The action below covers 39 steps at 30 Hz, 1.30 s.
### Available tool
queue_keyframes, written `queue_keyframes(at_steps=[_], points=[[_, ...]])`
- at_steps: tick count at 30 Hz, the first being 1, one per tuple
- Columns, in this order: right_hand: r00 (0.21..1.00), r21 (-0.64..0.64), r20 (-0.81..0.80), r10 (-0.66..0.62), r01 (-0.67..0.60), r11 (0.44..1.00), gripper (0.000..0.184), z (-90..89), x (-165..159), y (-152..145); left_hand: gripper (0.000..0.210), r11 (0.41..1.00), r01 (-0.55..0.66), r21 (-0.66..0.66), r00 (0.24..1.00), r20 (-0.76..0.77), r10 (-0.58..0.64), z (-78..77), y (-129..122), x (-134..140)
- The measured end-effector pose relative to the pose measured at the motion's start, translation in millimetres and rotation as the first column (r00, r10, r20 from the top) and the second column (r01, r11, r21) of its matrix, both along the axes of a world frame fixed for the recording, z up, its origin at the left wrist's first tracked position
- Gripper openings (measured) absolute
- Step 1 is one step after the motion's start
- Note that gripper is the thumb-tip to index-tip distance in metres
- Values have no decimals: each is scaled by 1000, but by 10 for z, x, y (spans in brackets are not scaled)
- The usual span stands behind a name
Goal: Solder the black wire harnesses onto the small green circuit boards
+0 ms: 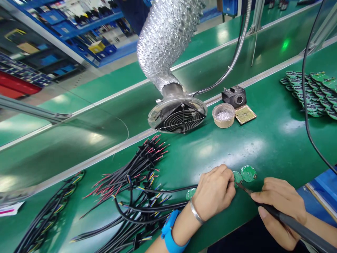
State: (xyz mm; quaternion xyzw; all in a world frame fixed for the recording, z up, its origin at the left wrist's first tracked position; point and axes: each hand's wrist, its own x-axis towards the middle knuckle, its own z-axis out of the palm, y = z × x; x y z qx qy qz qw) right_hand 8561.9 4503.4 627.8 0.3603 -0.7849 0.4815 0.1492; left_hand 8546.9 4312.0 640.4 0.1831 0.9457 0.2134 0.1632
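My right hand [281, 209] is wrapped round a soldering iron [277, 215], its tip pointing left at the edge of a small round green circuit board [237, 177]. At that same board are the closed fingers of my left hand [216, 188], and what they pinch is hidden. A black cable [181, 190] runs from the left in behind this hand. A second round board [248, 173] lies just beyond the iron's tip. Part of another green board [191, 194] shows beside my left wrist.
Black cables with coloured wire ends [137, 168] are heaped on the green bench at left. A fume extractor [181, 117] hangs above the middle. Behind stand a round tub of silvery bits [223, 115] and a sponge tray [245, 114]. Stacked circuit boards [313, 93] lie far right.
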Motion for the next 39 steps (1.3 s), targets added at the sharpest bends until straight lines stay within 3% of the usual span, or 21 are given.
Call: queue_keyframes(at_steps=[12,18,25,27,30,34,39], points=[[990,-35,-126,-56,52,998,19,-58,66,-48,6,999,-42,-6,997,-69,42,-48,21,46],[972,55,-236,-12,26,998,22,-118,117,-15,6,998,-64,7,996,-60,64,-39,33,37],[993,-168,-86,-79,64,984,25,-85,77,73,7,998,-61,-5,996,-58,61,-25,25,40],[996,-184,-53,-65,55,981,25,-69,41,85,5,1000,-20,-15,998,-60,19,-7,-4,38],[999,-169,-40,-30,23,985,24,-54,-3,90,6,988,134,-73,987,-75,-139,34,-58,32],[1000,-189,-30,6,-11,982,23,-71,-16,78,13,923,306,-233,929,-140,-344,55,-86,39],[999,-195,-39,3,-11,981,24,-119,-2,66,19,937,283,-205,929,-183,-321,-7,-69,55]])
